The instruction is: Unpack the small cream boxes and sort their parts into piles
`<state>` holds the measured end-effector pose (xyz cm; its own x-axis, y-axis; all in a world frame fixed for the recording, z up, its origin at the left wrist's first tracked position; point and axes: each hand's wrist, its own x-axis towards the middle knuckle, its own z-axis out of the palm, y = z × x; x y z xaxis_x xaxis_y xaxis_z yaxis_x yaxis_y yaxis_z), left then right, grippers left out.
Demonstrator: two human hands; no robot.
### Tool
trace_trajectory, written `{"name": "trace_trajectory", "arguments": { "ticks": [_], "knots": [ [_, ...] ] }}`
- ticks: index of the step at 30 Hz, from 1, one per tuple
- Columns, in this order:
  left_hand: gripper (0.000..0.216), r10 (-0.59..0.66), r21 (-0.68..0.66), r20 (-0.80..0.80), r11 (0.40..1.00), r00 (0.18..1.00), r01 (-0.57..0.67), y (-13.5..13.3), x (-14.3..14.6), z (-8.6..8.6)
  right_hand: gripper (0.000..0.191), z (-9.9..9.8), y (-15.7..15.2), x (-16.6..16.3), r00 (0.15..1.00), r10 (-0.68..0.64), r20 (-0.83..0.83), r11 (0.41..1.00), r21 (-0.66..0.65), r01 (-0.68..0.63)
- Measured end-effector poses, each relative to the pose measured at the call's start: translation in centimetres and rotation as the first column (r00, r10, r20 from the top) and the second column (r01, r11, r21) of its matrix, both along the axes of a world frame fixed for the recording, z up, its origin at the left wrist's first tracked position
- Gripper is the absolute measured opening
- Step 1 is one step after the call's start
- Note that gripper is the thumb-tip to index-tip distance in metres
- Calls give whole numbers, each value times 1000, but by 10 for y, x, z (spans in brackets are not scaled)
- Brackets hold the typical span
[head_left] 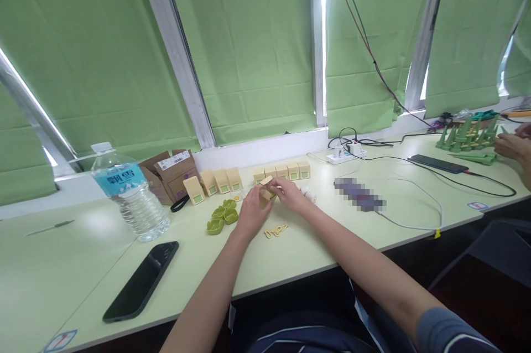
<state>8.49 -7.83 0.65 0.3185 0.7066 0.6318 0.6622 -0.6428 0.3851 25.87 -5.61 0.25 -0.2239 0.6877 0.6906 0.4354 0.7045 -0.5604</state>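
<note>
My left hand (252, 210) and my right hand (288, 193) meet over the table, fingers closed around a small cream-coloured box (266, 181). Its raised top shows between them; the fingers hide most of the rest. Left of my left hand lie several small green cups (224, 216). On the table below the hands are some thin yellow loop-shaped pieces (276, 230). Behind the hands stands a row of similar cream boxes (293, 171) with green windows, and more boxes (222, 180) stand to the left. A white object (309, 194) sits partly behind my right wrist.
A water bottle (130, 192), a black phone (141, 281) and an open cardboard carton (175, 176) are on the left. A power strip (346, 155) with cables lies at the back right. Farther right, another person's hand (516, 147) is near green spiky pieces (467, 134).
</note>
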Motion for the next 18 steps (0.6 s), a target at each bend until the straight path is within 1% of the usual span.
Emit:
{"name": "trace_trajectory", "arguments": {
  "ticks": [2,4,9,14,16,18],
  "knots": [
    [42,17,-35,19,999,1000,-16,-1,0,1,19,1,0,0,999,9,-42,1000,13,-9],
    [47,24,-64,28,998,999,-22,-2,1,2,20,1,0,-1,996,-8,-88,1000,16,9],
    [54,-7,-65,47,998,999,10,-1,1,3,23,3,-1,0,981,-45,-190,999,1,46],
    [60,30,-96,89,995,996,-21,3,-2,1,26,3,-1,1,960,-92,-266,996,-18,90],
    [58,50,-101,100,994,994,-40,4,-3,0,26,2,2,1,940,-102,-325,995,-39,95],
    [58,67,-103,105,993,992,-56,6,-4,-1,25,1,5,1,898,-92,-430,994,-92,58]
  ]
}}
